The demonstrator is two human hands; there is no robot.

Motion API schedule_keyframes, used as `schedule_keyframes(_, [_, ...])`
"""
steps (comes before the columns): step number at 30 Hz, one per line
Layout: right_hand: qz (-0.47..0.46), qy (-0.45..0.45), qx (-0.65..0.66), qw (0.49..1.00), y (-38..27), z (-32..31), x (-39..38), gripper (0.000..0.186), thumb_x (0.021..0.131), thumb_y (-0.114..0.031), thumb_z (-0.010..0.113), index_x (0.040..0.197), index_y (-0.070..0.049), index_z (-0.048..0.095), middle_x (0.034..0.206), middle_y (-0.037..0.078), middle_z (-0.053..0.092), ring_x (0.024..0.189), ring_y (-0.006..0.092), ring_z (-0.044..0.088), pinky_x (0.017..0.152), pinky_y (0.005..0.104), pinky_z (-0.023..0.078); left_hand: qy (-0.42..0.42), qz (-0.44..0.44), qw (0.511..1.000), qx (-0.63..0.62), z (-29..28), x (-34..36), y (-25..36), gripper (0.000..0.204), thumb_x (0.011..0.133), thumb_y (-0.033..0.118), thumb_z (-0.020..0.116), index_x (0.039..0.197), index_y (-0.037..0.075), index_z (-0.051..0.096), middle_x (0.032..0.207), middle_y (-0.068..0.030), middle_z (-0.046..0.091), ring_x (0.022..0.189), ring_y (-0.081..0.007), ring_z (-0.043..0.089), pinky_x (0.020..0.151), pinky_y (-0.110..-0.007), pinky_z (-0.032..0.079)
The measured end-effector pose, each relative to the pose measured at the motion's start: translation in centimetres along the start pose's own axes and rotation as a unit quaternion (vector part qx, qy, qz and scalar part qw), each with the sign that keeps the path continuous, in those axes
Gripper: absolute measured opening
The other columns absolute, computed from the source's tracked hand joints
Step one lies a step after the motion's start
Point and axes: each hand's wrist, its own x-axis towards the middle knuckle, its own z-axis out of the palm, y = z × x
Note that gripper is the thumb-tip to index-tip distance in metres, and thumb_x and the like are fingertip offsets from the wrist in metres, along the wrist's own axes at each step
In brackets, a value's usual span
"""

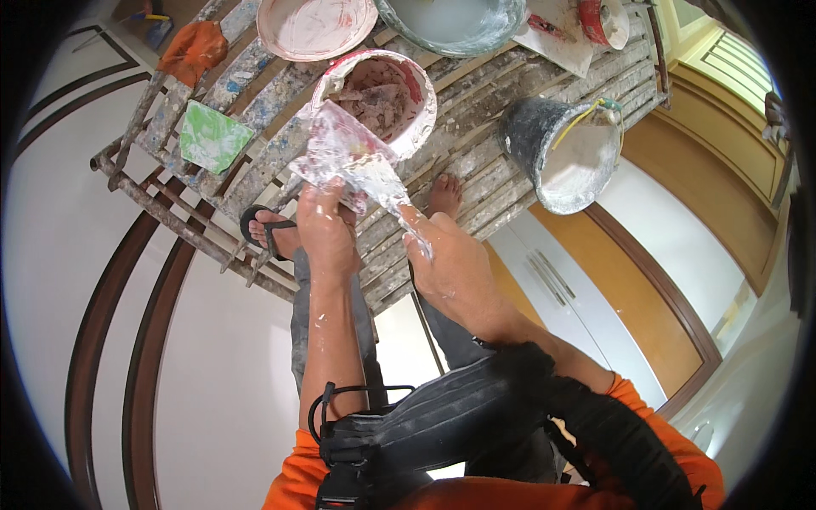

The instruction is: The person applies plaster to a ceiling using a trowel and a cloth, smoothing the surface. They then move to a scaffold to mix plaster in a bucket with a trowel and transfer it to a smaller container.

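My right hand (pixel 450 272) grips the plaster-smeared handle of a putty knife (pixel 374 174), whose wide blade lies over a second flat, smeared tool (pixel 319 127). My left hand (pixel 327 225) holds that second tool from below, with fingers wrapped at its lower edge; its full shape is partly hidden. Both tools carry white and pinkish paste. Just beyond them stands a red-rimmed white bucket (pixel 416 115) with lumpy pink-grey paste inside, partly behind the tools.
I stand on a slatted, spattered scaffold platform (pixel 255 178) high above white floor and cabinets. Around me are a green scrap (pixel 212 136), orange glove or cloth (pixel 191 55), pale tub (pixel 316 21), grey basin (pixel 450 17), dark bucket (pixel 535 153), flat board (pixel 557 42) and red-white container (pixel 603 21).
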Motion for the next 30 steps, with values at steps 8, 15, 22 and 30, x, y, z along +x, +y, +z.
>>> schedule_keyframes(8, [-0.017,0.034,0.126,0.991,-0.8,-1.2,3.7,0.04,0.097,-0.023,0.057,0.133,-0.008,0.063,0.106,0.027,0.067,0.096,0.0451,0.064,0.086,0.0477,0.051,-0.032,0.007,0.981,0.191,-1.2,-0.3,1.3,0.025,0.096,0.007,0.062,0.12,-0.001,0.063,0.103,-0.0052,0.07,0.091,-0.0146,0.065,0.082,-0.029,0.051])
schedule_keyframes(15, [0.16,0.017,0.474,0.866,2.4,-3.1,5.2,0.044,0.098,-0.017,0.063,0.14,-0.005,0.059,0.086,0.0,0.06,0.064,0.0071,0.053,0.057,0.0235,0.043,-0.059,0.383,0.801,0.456,-2.8,0.9,1.7,0.051,0.075,-0.016,0.049,0.114,0.005,0.074,0.144,-0.0198,0.054,0.144,-0.0403,0.037,0.117,-0.045,0.032])
schedule_keyframes(22, [-0.006,0.063,0.117,0.991,2.7,2.1,2.0,0.044,0.097,-0.019,0.059,0.139,-0.009,0.057,0.089,0.013,0.063,0.081,0.0357,0.064,0.077,0.044,0.052,-0.009,0.341,0.803,0.488,-2.2,0.4,-1.3,0.062,0.072,-0.017,0.05,0.13,0.002,0.063,0.16,-0.0267,0.029,0.149,-0.0446,0.026,0.12,-0.048,0.026])
schedule_keyframes(30, [0.005,0.042,0.039,0.998,2.6,3.6,2.2,0.037,0.097,-0.02,0.061,0.133,-0.011,0.06,0.093,0.017,0.058,0.088,0.0401,0.062,0.076,0.0467,0.049,0.124,0.066,0.989,0.05,0.4,-0.1,-1.7,0.061,0.095,-0.001,0.062,0.151,0.0,0.036,0.148,-0.0155,0.044,0.124,-0.0238,0.054,0.103,-0.034,0.049])
